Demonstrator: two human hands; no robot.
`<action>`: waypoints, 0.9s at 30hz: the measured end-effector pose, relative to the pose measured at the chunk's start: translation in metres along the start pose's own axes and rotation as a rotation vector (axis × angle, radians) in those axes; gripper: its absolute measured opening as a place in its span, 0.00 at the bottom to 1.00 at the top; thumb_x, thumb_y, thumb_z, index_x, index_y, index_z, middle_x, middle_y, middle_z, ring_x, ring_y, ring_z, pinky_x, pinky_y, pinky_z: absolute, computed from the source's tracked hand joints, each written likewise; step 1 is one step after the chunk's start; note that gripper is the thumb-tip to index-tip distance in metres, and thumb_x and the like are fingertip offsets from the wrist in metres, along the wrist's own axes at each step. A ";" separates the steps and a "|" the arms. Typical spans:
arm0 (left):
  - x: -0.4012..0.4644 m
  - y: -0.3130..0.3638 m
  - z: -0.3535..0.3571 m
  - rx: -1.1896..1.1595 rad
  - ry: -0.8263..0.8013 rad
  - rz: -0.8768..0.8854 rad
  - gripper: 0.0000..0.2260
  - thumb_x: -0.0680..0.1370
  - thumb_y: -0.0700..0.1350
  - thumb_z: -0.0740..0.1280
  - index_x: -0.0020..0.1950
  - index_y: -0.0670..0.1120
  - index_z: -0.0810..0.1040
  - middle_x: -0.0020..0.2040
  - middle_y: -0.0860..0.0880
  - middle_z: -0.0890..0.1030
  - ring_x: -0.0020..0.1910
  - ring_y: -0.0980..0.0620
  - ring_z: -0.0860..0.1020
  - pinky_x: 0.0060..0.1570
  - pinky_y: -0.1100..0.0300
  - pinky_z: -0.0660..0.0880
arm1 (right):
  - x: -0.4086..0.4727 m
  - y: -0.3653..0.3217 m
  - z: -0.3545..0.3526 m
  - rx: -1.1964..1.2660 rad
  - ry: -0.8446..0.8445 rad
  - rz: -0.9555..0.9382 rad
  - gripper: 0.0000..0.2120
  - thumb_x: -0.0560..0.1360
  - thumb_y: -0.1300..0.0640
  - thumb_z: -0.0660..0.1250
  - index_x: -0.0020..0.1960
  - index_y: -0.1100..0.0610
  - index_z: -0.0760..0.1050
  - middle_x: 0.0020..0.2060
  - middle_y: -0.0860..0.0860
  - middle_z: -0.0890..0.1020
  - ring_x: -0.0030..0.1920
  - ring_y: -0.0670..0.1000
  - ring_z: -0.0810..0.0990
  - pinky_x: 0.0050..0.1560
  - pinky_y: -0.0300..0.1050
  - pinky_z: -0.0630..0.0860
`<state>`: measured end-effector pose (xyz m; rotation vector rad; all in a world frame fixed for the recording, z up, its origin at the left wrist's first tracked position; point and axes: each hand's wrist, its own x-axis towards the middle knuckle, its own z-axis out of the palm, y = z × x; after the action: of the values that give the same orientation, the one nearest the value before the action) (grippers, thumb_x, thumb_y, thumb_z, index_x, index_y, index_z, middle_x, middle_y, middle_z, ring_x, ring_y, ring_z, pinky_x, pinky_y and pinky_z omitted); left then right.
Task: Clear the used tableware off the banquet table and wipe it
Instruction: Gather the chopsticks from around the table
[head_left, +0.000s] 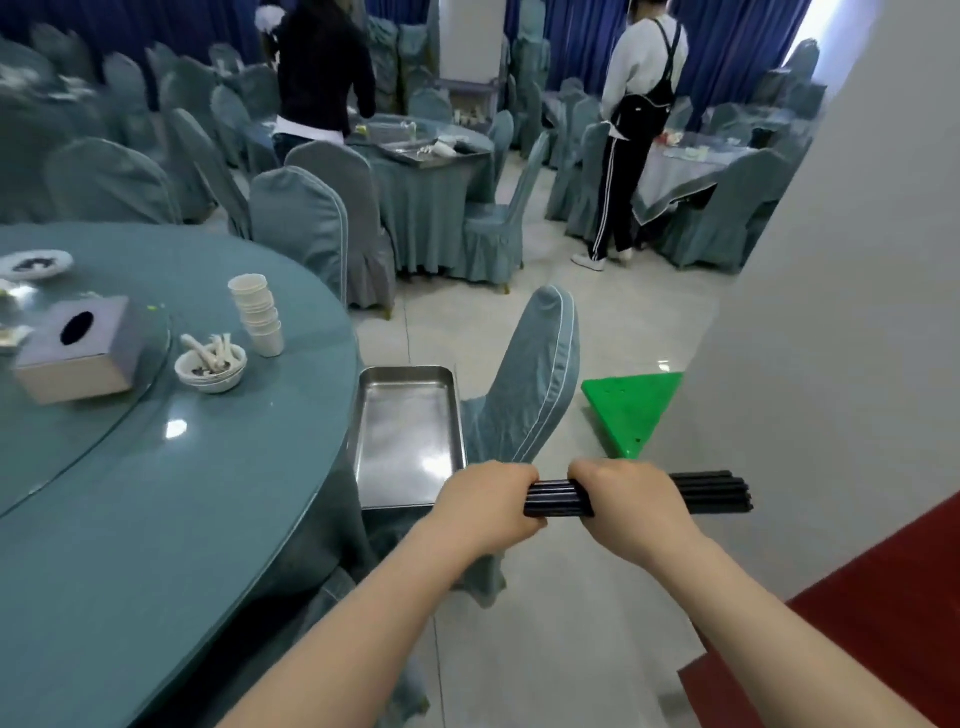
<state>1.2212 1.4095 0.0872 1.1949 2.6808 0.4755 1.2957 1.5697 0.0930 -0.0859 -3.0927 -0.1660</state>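
Observation:
A bundle of black chopsticks (711, 492) lies level in front of me, to the right of the round banquet table (156, 519). My left hand (488, 501) grips its left end and my right hand (631, 501) grips its middle. The right ends stick out past my right hand. A steel tray (408, 431) rests on a covered chair seat beside the table edge, just left of my hands. On the table stand a stack of paper cups (260, 314), stacked white bowls with spoons (210, 361), a tissue box (78, 351) and a used plate (36, 264).
A covered chair (530, 384) stands behind the tray. A green triangular plastic piece (631, 408) lies on the floor by a grey wall (831, 312). Two people stand at other tables further back, among several covered chairs. A glass turntable (104, 441) tops the table.

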 end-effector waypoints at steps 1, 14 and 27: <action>0.008 -0.009 -0.002 0.009 0.021 -0.029 0.07 0.74 0.53 0.64 0.42 0.53 0.67 0.36 0.54 0.73 0.39 0.48 0.74 0.34 0.57 0.66 | 0.017 0.001 0.001 0.004 0.016 -0.031 0.02 0.72 0.55 0.59 0.45 0.50 0.67 0.43 0.49 0.80 0.45 0.56 0.79 0.36 0.45 0.63; 0.018 -0.152 -0.026 0.092 0.214 -0.673 0.03 0.74 0.49 0.62 0.46 0.52 0.70 0.47 0.50 0.81 0.47 0.45 0.78 0.37 0.56 0.69 | 0.250 -0.021 0.040 0.118 0.140 -0.625 0.03 0.72 0.55 0.61 0.45 0.50 0.69 0.39 0.48 0.78 0.42 0.55 0.77 0.39 0.45 0.61; -0.029 -0.158 -0.017 -0.013 0.498 -1.276 0.05 0.73 0.49 0.65 0.48 0.53 0.76 0.40 0.55 0.78 0.43 0.51 0.77 0.40 0.56 0.74 | 0.346 -0.133 0.048 0.167 0.047 -1.238 0.07 0.71 0.56 0.62 0.49 0.52 0.70 0.43 0.50 0.79 0.45 0.56 0.77 0.39 0.45 0.61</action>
<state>1.1261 1.2850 0.0483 -0.8291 3.0742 0.5549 0.9405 1.4614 0.0473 1.7430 -2.5875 0.0672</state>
